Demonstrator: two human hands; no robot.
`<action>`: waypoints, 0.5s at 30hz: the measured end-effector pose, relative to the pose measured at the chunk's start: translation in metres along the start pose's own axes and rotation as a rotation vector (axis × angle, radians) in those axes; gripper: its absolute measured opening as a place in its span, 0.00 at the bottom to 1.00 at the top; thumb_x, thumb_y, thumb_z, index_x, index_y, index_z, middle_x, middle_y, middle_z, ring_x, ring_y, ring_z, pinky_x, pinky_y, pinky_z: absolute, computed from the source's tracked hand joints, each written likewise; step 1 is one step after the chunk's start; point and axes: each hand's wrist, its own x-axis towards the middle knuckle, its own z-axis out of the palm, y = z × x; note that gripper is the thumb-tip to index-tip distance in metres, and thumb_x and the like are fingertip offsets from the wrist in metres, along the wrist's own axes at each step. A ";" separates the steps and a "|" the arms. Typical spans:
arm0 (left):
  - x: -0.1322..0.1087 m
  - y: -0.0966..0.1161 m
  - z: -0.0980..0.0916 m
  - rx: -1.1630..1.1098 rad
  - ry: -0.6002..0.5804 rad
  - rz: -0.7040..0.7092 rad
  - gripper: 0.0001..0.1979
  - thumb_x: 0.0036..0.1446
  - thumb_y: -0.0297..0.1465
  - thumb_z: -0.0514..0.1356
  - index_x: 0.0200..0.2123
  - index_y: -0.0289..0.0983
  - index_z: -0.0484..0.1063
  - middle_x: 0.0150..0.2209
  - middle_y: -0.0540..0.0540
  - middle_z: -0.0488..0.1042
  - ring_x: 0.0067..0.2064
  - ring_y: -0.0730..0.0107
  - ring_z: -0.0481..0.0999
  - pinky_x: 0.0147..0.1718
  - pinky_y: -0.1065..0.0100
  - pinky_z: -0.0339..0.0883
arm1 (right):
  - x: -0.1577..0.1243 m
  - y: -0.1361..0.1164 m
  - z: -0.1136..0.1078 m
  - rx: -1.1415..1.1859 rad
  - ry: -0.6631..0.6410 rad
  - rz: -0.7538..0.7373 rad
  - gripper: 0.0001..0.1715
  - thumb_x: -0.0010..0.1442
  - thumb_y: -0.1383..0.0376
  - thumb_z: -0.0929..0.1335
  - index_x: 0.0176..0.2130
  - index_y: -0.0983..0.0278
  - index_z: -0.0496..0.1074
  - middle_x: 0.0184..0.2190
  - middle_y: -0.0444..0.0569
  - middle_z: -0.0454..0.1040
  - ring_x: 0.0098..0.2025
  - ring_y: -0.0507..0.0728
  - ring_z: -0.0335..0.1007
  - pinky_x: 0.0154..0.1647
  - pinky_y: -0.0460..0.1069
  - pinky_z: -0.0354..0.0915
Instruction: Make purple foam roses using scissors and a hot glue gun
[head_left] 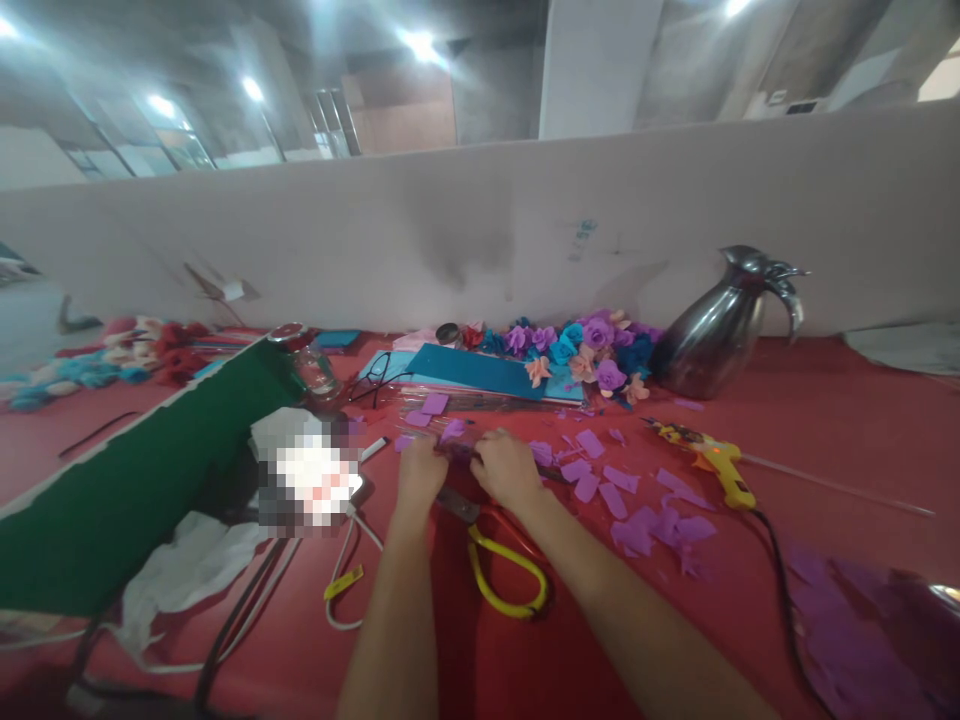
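Observation:
My left hand [422,472] and my right hand [506,465] are close together over the red table, fingers closed. Both pinch a small purple paper piece [460,453] stretched between them; its details are blurred and partly covered by the fingers. Just below lie scissors with yellow and red handles [510,580], partly hidden under my right wrist. Cut purple paper pieces [590,443] are scattered to the right of my hands, and a few more lie just beyond them.
A yellow glue gun [724,470] with a cord lies at right, before a steel jug [712,325]. Paper flowers [596,345], blue sheets [480,370] and glasses [379,378] sit at the back. Left are a glass jar [315,372], green panel [150,470], cables and white tissue [191,560].

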 end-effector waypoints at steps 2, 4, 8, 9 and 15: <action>-0.001 -0.002 -0.001 -0.001 0.014 -0.023 0.09 0.49 0.24 0.57 0.33 0.33 0.75 0.34 0.39 0.78 0.38 0.62 0.75 0.34 0.69 0.60 | 0.001 0.000 0.000 -0.001 -0.003 0.001 0.12 0.57 0.68 0.63 0.36 0.66 0.75 0.38 0.55 0.76 0.46 0.59 0.68 0.42 0.49 0.62; -0.002 -0.004 -0.001 -0.005 0.021 -0.035 0.09 0.48 0.25 0.58 0.33 0.33 0.75 0.35 0.39 0.78 0.38 0.61 0.75 0.34 0.69 0.60 | 0.002 0.000 0.001 0.006 -0.005 0.017 0.12 0.56 0.68 0.63 0.37 0.66 0.75 0.38 0.56 0.76 0.44 0.59 0.69 0.41 0.50 0.63; 0.000 -0.006 0.004 -0.036 0.013 -0.027 0.08 0.45 0.27 0.62 0.32 0.33 0.75 0.34 0.40 0.78 0.37 0.62 0.75 0.32 0.69 0.60 | 0.005 0.002 0.005 0.055 0.004 0.058 0.10 0.55 0.69 0.64 0.36 0.65 0.74 0.38 0.55 0.76 0.43 0.59 0.70 0.39 0.49 0.62; 0.000 -0.006 0.005 -0.039 0.015 -0.029 0.08 0.45 0.28 0.62 0.32 0.33 0.74 0.33 0.40 0.78 0.37 0.61 0.75 0.32 0.69 0.60 | 0.005 0.002 0.006 0.076 0.011 0.066 0.10 0.55 0.69 0.64 0.36 0.65 0.74 0.38 0.54 0.76 0.43 0.59 0.70 0.39 0.49 0.62; 0.000 -0.006 0.008 -0.022 0.023 -0.045 0.08 0.45 0.29 0.61 0.32 0.35 0.74 0.33 0.41 0.77 0.37 0.61 0.75 0.32 0.68 0.61 | 0.008 0.008 0.013 0.275 0.062 0.064 0.09 0.53 0.70 0.65 0.34 0.62 0.74 0.36 0.48 0.77 0.41 0.56 0.70 0.39 0.47 0.61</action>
